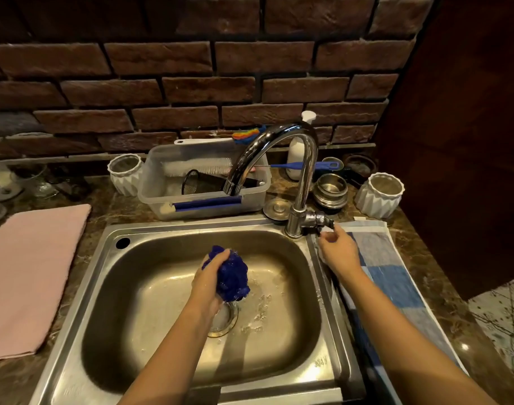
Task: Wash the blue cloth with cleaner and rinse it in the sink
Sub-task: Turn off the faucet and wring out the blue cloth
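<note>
The blue cloth [232,273] is bunched into a wet ball over the middle of the steel sink [74,276], just above the drain [225,318]. My left hand [210,276] is shut on it from the left side. My right hand [337,249] is at the right rim, its fingertips at the small tap handle [323,221] at the base of the chrome faucet [279,159]. I cannot tell whether those fingers grip the handle. No stream of water shows under the spout. A white pump bottle [297,153] stands behind the faucet.
A clear plastic tub [203,206] with brushes and a mesh cup sits behind the sink. White ribbed pots [380,194] and steel bowls [330,190] stand at the back right. A pink towel [31,267] lies left, a blue checked towel [393,282] right.
</note>
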Available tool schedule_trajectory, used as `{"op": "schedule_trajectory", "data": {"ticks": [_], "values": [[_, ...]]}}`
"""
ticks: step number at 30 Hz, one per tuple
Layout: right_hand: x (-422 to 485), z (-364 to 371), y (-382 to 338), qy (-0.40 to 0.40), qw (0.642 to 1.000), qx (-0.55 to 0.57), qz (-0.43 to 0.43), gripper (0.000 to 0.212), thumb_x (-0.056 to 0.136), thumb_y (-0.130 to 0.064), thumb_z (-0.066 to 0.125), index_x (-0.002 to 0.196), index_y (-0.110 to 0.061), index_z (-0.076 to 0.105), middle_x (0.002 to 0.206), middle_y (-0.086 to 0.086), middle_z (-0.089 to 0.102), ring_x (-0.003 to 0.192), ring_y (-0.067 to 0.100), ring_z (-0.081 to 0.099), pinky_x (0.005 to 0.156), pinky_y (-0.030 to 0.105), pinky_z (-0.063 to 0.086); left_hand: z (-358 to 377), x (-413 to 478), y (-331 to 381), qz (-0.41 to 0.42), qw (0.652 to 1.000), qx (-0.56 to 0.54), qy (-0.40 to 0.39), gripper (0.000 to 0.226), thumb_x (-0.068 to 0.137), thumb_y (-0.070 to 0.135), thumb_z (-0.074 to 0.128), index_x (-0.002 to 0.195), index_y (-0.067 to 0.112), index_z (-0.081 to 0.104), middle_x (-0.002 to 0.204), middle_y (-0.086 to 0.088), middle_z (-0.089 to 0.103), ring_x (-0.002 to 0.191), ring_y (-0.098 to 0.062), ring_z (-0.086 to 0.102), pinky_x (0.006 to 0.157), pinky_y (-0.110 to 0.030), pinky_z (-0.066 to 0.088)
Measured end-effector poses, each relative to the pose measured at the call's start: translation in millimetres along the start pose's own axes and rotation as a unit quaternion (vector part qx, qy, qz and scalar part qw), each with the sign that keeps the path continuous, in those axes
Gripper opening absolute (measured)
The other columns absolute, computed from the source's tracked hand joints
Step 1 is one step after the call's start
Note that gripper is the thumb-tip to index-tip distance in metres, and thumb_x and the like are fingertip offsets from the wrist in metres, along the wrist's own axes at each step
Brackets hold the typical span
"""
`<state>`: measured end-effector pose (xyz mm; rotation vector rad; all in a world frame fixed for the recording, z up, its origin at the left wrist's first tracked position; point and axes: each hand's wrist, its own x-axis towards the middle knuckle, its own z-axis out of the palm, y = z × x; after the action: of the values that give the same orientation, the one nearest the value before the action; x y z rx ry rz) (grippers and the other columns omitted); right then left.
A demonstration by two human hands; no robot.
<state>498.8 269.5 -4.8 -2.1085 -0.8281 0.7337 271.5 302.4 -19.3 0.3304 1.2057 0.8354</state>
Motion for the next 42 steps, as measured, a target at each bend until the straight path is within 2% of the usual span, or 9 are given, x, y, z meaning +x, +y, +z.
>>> {"op": "schedule_trajectory", "data": {"ticks": [4, 8, 14, 21, 30, 33, 36, 39, 42], "values": [[-67, 25, -8, -0.059, 0.995, 0.001, -0.077, 0.056, 0.092, -0.030, 0.051, 0.142, -0.019, 0.029, 0.132, -0.006, 0.049, 0.114, 0.011, 0.053, 0.091, 0.017, 0.045, 0, -2, 0, -0.033, 0.995, -0.094, 0.008, 0.034, 0.081, 0.028, 0.069, 0.112, 0.018, 0.058, 0.112, -0.012, 0.063, 0.103, -0.032, 0.061, 0.092, -0.048, 0.049], [-126, 91, -5, -0.198, 0.955, 0.029, -0.220, 0.061, 0.091, -0.041, 0.049, 0.145, -0.033, 0.022, 0.149, -0.011, 0.027, 0.131, 0.002, 0.032, 0.107, 0.022, 0.034, 5, -21, 1, -0.059, 0.985, -0.160, 0.008, 0.030, 0.090, 0.035, 0.056, 0.106, 0.011, 0.060, 0.092, -0.012, 0.065, 0.083, -0.026, 0.061, 0.070, -0.038, 0.051], [-113, 124, -22, -0.124, 0.956, 0.051, -0.259, 0.052, 0.088, -0.047, 0.046, 0.135, -0.025, 0.038, 0.123, -0.005, 0.044, 0.108, 0.008, 0.049, 0.084, 0.014, 0.044, -6, -34, -2, -0.010, 0.993, -0.113, 0.017, 0.029, 0.091, 0.036, 0.050, 0.092, 0.010, 0.064, 0.082, -0.009, 0.067, 0.079, -0.022, 0.063, 0.066, -0.032, 0.051], [-102, 143, -27, -0.087, 0.974, -0.102, -0.184, 0.045, 0.097, -0.044, 0.027, 0.106, -0.017, 0.062, 0.097, 0.004, 0.071, 0.086, 0.018, 0.064, 0.073, 0.029, 0.050, -13, -17, -8, 0.126, 0.979, 0.081, 0.141, 0.019, 0.091, 0.023, 0.045, 0.092, 0.015, 0.062, 0.091, -0.009, 0.066, 0.081, -0.019, 0.061, 0.068, -0.031, 0.051], [-85, 152, -12, -0.208, 0.972, -0.082, -0.071, 0.053, 0.098, -0.040, 0.024, 0.071, -0.012, 0.060, 0.076, 0.007, 0.064, 0.073, 0.020, 0.061, 0.072, 0.031, 0.048, -31, 11, -34, 0.184, 0.949, 0.186, 0.177, 0.016, 0.092, 0.014, 0.044, 0.083, 0.012, 0.058, 0.078, -0.006, 0.060, 0.070, -0.015, 0.057, 0.059, -0.024, 0.045], [-78, 154, -12, -0.257, 0.963, -0.067, -0.041, 0.057, 0.098, -0.040, 0.026, 0.079, -0.002, 0.065, 0.078, 0.011, 0.064, 0.073, 0.022, 0.059, 0.069, 0.032, 0.045, -35, 15, -34, 0.182, 0.953, 0.170, 0.169, 0.018, 0.092, 0.014, 0.045, 0.079, 0.017, 0.058, 0.078, -0.003, 0.060, 0.075, -0.020, 0.058, 0.063, -0.025, 0.046], [-77, 152, -16, -0.282, 0.957, -0.068, -0.026, 0.058, 0.098, -0.043, 0.024, 0.093, -0.003, 0.066, 0.087, 0.013, 0.068, 0.075, 0.022, 0.060, 0.072, 0.031, 0.047, -34, 17, -26, 0.132, 0.974, 0.124, 0.137, 0.015, 0.093, 0.016, 0.047, 0.096, 0.022, 0.060, 0.085, 0.002, 0.062, 0.079, -0.016, 0.060, 0.064, -0.026, 0.049], [-93, 143, -15, -0.208, 0.950, -0.162, -0.165, 0.051, 0.093, -0.054, 0.026, 0.120, -0.019, 0.052, 0.121, 0.004, 0.062, 0.098, 0.018, 0.060, 0.085, 0.035, 0.052, -35, 20, -18, 0.082, 0.985, 0.050, 0.140, 0.013, 0.091, 0.017, 0.051, 0.098, 0.013, 0.061, 0.087, -0.007, 0.064, 0.074, -0.018, 0.060, 0.057, -0.026, 0.048], [-108, 136, -15, -0.182, 0.913, -0.184, -0.315, 0.055, 0.093, -0.050, 0.036, 0.144, -0.029, 0.027, 0.151, -0.008, 0.030, 0.129, 0.013, 0.039, 0.099, 0.027, 0.041, -32, 20, -14, 0.048, 0.992, -0.001, 0.116, 0.010, 0.088, 0.017, 0.052, 0.092, 0.009, 0.057, 0.075, -0.007, 0.060, 0.066, -0.018, 0.057, 0.056, -0.028, 0.049]]}}
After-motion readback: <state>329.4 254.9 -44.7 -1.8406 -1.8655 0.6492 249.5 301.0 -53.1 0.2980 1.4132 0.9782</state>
